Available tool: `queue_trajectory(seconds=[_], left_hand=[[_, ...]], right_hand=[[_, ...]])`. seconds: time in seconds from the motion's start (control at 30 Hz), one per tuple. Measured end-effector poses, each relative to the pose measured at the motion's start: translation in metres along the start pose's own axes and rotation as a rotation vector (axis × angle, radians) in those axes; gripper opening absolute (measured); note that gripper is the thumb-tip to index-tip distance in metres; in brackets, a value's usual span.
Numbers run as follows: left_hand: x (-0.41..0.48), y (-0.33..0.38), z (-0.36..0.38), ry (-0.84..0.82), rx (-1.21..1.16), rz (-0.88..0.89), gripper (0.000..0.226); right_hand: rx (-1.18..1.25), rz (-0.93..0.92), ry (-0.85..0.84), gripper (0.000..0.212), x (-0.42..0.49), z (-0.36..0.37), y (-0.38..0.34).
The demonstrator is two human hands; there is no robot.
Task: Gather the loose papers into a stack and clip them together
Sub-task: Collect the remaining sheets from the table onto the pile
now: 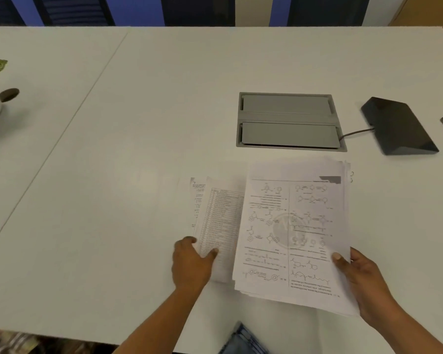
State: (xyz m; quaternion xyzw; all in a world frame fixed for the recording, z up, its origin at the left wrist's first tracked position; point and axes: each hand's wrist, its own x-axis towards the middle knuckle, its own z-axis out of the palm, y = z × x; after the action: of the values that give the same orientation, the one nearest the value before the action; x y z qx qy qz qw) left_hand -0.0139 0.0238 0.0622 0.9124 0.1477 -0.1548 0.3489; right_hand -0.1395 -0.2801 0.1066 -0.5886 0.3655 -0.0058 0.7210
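1. White and wide, the table (164,123) fills almost the whole view, with a thin seam running across its left part.
2. We see the stack of papers (292,226) on the near right part of the table, just in front of the grey cable hatch (288,121).
3. Its long side runs away from us toward the hatch, a little tilted, and the print on the top sheet is upside down for us, so its head points to the near edge of the table.
4. Two loose sheets (220,221) lie just to the left of the stack, partly under its left edge. They are fanned, and their long side also goes away from us.
5. Our left hand (192,264) rests on the near corner of these loose sheets. The thumb and the fingers are slightly apart and press flat on the paper, not closed around it.
6. Our right hand (361,282) holds the near right corner of the stack. The thumb lies on top of the sheet; the other fingers are under the paper, so we cannot tell how they are bent.
7. A small wire clip (352,177) seems to lie at the far right corner of the stack, but it is too small to be sure.
8. A dark flat device (397,125) with a cable lies to the right of the hatch.
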Motion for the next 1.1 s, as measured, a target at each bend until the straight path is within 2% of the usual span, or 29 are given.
queue_trajectory(seconds=[0.07,0.17,0.27,0.4,0.5,0.6,0.7,0.77,0.83,0.87,1.0,1.1], left_hand=[[0.004,-0.016,-0.002,0.020,0.187,-0.081,0.082],[0.002,-0.029,-0.001,-0.064,0.451,-0.135,0.089],[-0.001,-0.035,0.004,-0.079,0.539,-0.110,0.086],[0.000,-0.035,0.007,-0.117,0.381,-0.124,0.078],[-0.004,-0.030,0.006,-0.127,0.340,-0.128,0.079],[-0.005,-0.028,0.005,-0.130,0.356,-0.101,0.081],[-0.001,-0.025,0.006,-0.173,0.220,-0.110,0.080],[0.004,-0.019,0.007,-0.177,0.075,-0.168,0.067],[0.010,-0.011,0.009,-0.173,-0.065,-0.226,0.039],[0.014,-0.009,0.011,-0.187,-0.141,-0.245,0.030],[0.022,-0.002,0.014,-0.220,-0.265,-0.285,0.031],[0.022,0.002,0.014,-0.213,-0.324,-0.285,0.042]], right_hand=[[0.004,0.009,0.014,0.023,-0.001,-0.005,0.002],[0.017,0.018,0.021,0.027,-0.002,-0.010,0.006],[0.018,0.022,0.021,0.028,-0.003,-0.011,0.008],[0.008,0.005,0.027,0.027,-0.006,-0.010,0.009],[-0.009,0.008,0.035,0.034,-0.006,-0.009,0.010],[-0.015,0.008,0.036,0.030,-0.006,-0.010,0.011],[-0.017,-0.002,0.038,0.034,-0.007,-0.012,0.012],[-0.016,-0.010,0.042,0.042,-0.009,-0.013,0.015],[-0.027,-0.019,0.049,0.053,-0.010,-0.015,0.017],[-0.029,-0.019,0.051,0.052,-0.010,-0.016,0.018],[-0.024,-0.032,0.057,0.048,-0.011,-0.022,0.019],[-0.010,-0.033,0.062,0.046,-0.012,-0.026,0.020]])
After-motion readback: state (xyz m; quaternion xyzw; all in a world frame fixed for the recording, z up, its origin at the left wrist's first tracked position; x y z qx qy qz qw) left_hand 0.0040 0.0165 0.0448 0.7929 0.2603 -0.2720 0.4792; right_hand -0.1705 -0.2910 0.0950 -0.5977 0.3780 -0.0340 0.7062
